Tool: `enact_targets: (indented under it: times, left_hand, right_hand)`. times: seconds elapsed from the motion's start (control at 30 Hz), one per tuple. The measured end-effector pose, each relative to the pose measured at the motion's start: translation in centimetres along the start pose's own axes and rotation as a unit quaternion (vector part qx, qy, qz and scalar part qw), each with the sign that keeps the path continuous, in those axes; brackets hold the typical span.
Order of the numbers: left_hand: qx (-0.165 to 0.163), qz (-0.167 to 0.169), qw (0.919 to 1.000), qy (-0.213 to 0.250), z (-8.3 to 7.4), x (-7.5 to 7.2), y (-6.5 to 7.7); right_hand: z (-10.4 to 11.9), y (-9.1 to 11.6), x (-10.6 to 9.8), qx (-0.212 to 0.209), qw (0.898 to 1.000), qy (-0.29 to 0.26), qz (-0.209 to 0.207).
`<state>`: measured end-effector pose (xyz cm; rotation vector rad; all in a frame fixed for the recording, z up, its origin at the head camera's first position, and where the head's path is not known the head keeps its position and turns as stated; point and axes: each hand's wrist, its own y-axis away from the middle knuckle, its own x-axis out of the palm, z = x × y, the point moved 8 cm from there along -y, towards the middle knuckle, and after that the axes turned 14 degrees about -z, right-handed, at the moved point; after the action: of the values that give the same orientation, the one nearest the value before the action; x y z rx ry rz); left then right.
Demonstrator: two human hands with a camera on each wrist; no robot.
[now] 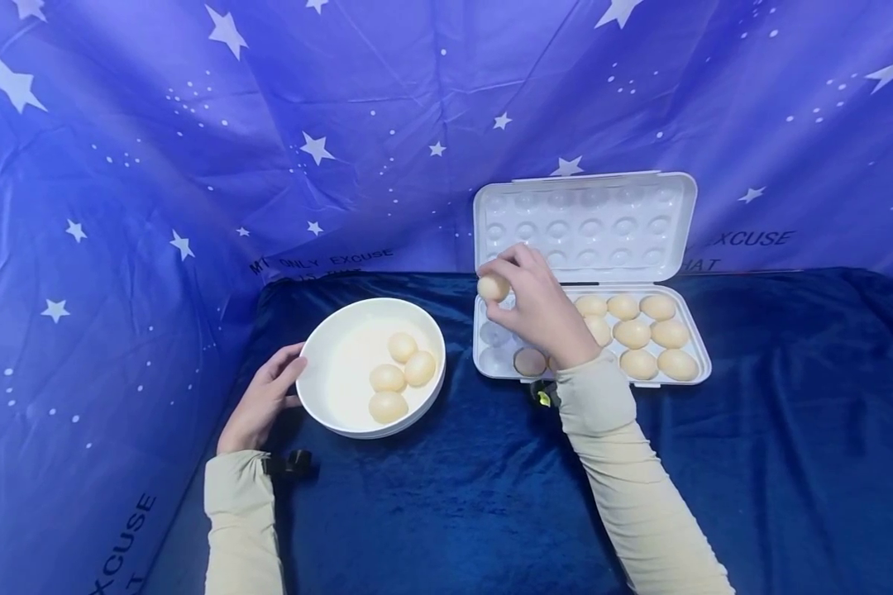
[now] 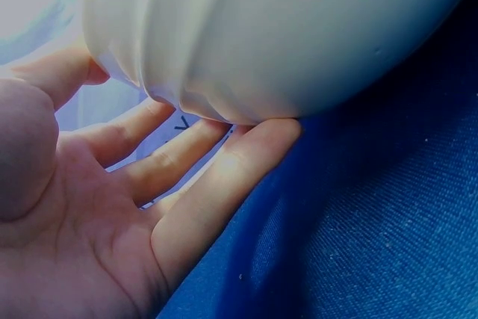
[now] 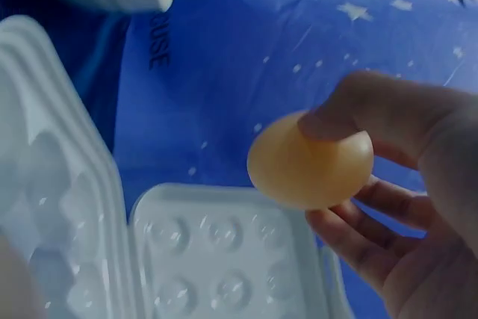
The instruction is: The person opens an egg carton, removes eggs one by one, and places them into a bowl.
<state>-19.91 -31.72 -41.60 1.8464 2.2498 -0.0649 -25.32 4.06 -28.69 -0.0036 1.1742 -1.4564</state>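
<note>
In the head view my right hand (image 1: 539,306) pinches an egg (image 1: 494,287) between thumb and fingers, over the left part of the white egg carton (image 1: 703,347). The right wrist view shows this pale brown egg (image 3: 310,162) up close, clear of the carton. My left hand (image 1: 264,401) holds the left side of a white bowl (image 1: 327,397), thumb at the rim and fingers against the outer wall (image 2: 246,42). Several eggs (image 1: 388,378) lie in the bowl's right half. More eggs (image 1: 632,334) fill the carton's right side; my right hand and wrist hide part of its middle.
The carton's dimpled lid (image 1: 584,223) stands raised at the back, near the blue star-printed cloth (image 1: 387,99). Bowl and carton rest on a dark blue cloth (image 1: 476,496), with a gap between them. Each wrist wears a small black device.
</note>
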Motion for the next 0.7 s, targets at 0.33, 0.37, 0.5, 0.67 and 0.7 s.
enact_targets:
  times: [0.33,0.37,0.5,0.67,0.7]
  left_hand:
    - [0.008,0.002,1.0,0.0,0.1,0.0,0.0]
    - [0.009,0.002,1.0,0.0,0.1,0.0,0.0]
    - [0.008,0.003,1.0,0.002,0.1,0.1,0.0]
    - [0.005,0.002,1.0,-0.001,-0.1,0.1,0.1]
    - [0.005,0.002,1.0,-0.002,-0.1,0.0,0.1]
  right_hand:
    - [4.5,0.7,2.8,-0.07,0.996,-0.033,0.032]
    - [4.8,0.9,3.2,-0.079,0.996,-0.033,0.036]
    - [5.5,1.4,4.6,-0.101,0.993,-0.031,0.053]
    - [5.7,2.0,6.0,-0.105,0.99,-0.033,0.087]
    - [5.6,2.1,6.3,-0.104,0.99,-0.032,0.094]
